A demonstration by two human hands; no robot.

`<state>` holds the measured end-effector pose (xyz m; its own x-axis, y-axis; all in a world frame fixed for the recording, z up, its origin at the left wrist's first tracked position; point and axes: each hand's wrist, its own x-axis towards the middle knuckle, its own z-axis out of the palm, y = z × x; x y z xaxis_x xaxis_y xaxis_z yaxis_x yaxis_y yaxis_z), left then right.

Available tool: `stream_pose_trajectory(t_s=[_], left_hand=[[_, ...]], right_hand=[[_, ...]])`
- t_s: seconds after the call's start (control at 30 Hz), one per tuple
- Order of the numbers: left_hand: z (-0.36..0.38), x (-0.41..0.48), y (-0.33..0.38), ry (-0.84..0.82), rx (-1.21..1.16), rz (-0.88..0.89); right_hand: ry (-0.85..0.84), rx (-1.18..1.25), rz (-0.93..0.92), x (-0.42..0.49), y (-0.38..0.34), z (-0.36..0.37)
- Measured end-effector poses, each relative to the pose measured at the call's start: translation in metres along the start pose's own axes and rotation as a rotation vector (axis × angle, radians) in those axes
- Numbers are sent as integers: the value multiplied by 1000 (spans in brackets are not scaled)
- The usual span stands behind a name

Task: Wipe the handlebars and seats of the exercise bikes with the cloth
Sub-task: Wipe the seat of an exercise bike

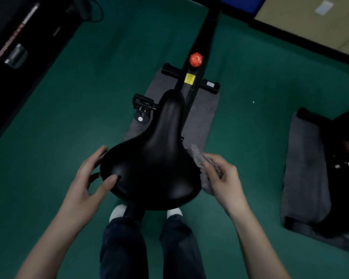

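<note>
A black exercise-bike seat (157, 158) fills the middle of the head view, its narrow nose pointing away from me. My left hand (89, 178) rests on the seat's left rear edge, thumb on top and fingers spread along the side. My right hand (222, 178) grips a grey cloth (197, 158) and holds it against the seat's right rear edge. The bike's black frame (204, 47) runs forward from under the seat, carrying a red knob (196, 59) and a yellow label. The handlebars are out of view.
The bike stands on a grey mat (208, 109) on green floor, with a pedal (142, 103) showing at the left. A second bike (343, 168) on another grey mat sits at the right. Dark equipment (18, 47) lines the left edge. My legs and white shoes are below the seat.
</note>
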<state>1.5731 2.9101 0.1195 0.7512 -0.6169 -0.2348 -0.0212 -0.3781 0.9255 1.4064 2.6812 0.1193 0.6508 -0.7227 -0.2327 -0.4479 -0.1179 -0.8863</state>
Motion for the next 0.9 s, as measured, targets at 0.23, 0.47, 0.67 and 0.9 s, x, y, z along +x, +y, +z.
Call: stream_pose_trajectory(t_s=[0.23, 0.47, 0.67, 0.9], left_hand=[[-20, 25, -2, -239, 73, 105], [-35, 40, -20, -346, 104, 219], [-39, 44, -25, -400, 64, 209], [-42, 46, -24, -396, 56, 232]], right_hand=[[751, 434, 308, -68, 3, 81], [1271, 498, 348, -75, -27, 155], [1369, 461, 336, -85, -51, 190], [1347, 454, 233, -70, -39, 138]])
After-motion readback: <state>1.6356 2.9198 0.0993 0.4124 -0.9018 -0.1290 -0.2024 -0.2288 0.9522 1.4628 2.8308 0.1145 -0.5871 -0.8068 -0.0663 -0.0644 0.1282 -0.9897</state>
